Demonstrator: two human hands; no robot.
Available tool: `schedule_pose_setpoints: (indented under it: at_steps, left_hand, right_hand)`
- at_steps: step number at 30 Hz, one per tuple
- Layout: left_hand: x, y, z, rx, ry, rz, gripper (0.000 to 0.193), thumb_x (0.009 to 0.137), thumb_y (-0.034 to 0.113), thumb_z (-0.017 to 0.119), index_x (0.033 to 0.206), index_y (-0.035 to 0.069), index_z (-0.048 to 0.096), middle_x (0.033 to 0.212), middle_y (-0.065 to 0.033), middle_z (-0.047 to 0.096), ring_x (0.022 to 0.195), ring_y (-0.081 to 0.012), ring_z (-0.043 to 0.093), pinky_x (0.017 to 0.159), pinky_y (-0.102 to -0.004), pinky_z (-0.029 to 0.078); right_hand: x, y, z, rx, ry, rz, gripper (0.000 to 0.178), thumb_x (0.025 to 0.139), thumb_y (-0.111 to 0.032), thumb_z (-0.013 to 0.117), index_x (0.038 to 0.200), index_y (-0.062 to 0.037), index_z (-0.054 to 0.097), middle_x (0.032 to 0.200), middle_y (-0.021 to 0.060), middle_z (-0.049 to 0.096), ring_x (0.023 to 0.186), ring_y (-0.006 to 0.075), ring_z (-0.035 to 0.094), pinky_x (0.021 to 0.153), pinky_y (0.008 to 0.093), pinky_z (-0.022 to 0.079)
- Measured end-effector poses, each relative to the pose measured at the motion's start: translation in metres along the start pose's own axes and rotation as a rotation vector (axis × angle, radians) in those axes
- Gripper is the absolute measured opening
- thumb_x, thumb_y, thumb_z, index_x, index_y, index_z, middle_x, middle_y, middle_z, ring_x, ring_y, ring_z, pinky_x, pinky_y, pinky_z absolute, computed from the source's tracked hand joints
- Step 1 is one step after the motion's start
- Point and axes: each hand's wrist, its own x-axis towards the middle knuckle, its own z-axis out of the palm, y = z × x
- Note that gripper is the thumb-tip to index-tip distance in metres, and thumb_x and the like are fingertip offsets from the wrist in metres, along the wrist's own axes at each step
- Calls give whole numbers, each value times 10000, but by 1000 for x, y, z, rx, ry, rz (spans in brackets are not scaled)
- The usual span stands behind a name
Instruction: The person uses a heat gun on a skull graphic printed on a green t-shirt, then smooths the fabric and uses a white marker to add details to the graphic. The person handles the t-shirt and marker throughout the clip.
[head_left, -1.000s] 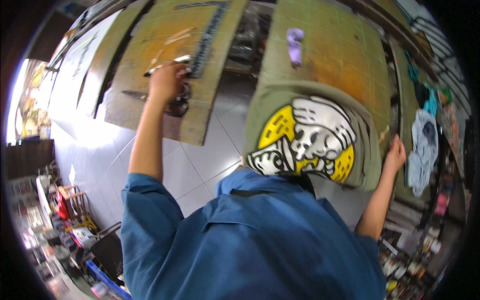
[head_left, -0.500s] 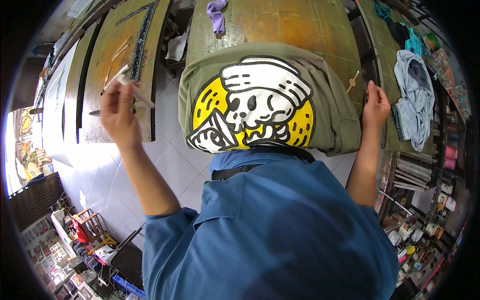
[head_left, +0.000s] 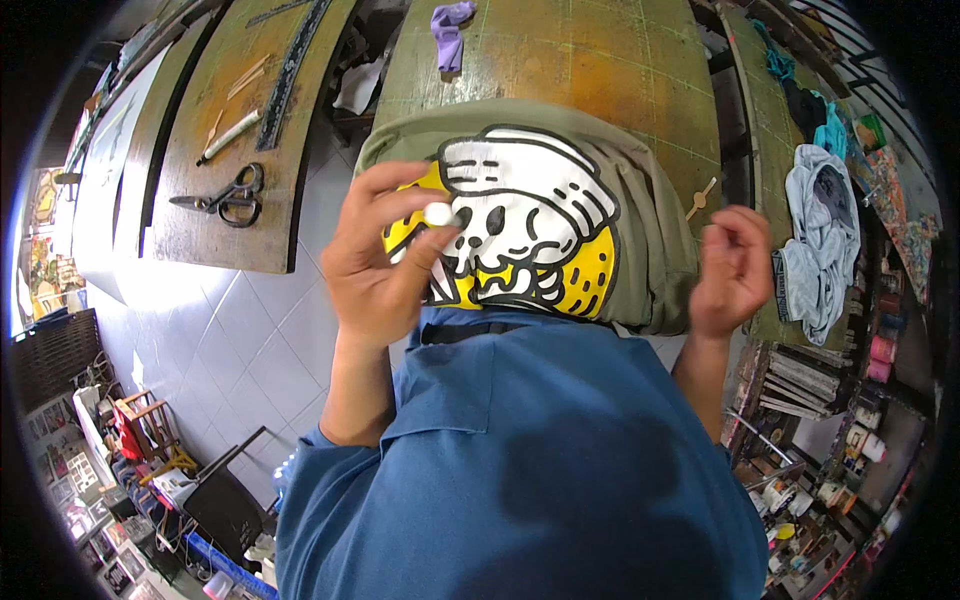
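Observation:
In front of me an olive-green garment is spread over the table's near edge. It bears a large print of a cartoon skull in a white cap against a yellow circle. My left hand is raised above the print's left side. Its thumb and fingers pinch a white pen-like stick, seen nearly end-on, so its length is hidden. Off the garment's right edge, my right hand hovers with fingers loosely curled and apart, and nothing shows in it.
Black-handled scissors, a white pen, thin wooden sticks and a dark ruler lie on the left table. A purple cloth and a small wooden stick lie on the middle table. Pale-blue clothing rests at right.
My left hand has moved right, from over the left table to above the print, bringing the white stick with it. My right hand has come lower and slightly inward, its fingers curling.

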Motion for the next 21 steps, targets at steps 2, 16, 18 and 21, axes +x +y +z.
schedule_pose_setpoints:
  at_steps: [2,16,18,21]
  left_hand:
    - [10,14,12,26,-136,74,247,735,43,779,974,48,715,1148,-148,630,1035,-241,594,885,-344,448]
    - [34,-37,-6,670,-145,213,815,629,517,838,1271,84,589,1285,-127,599,1195,-304,547,983,-459,345]
    - [27,-53,-16,780,-152,107,877,627,597,805,1296,82,570,1312,-134,582,1269,-324,497,1022,-514,312]
    - [19,-64,-18,868,-211,-16,941,626,683,756,1317,79,551,1344,-149,558,1335,-343,434,1051,-590,263]
  right_hand:
    - [8,-38,32,155,-291,55,322,746,-3,741,1051,-7,641,1005,103,605,752,146,550,671,256,443]
    - [47,-15,103,355,-622,170,133,841,17,687,972,13,670,1006,120,658,896,194,657,763,289,522]
    - [46,-1,113,491,-550,368,143,890,36,645,1033,32,653,1011,78,668,931,129,638,810,256,523]
    - [39,10,131,607,-557,483,150,888,34,649,1039,36,645,1007,89,673,918,134,646,815,260,522]
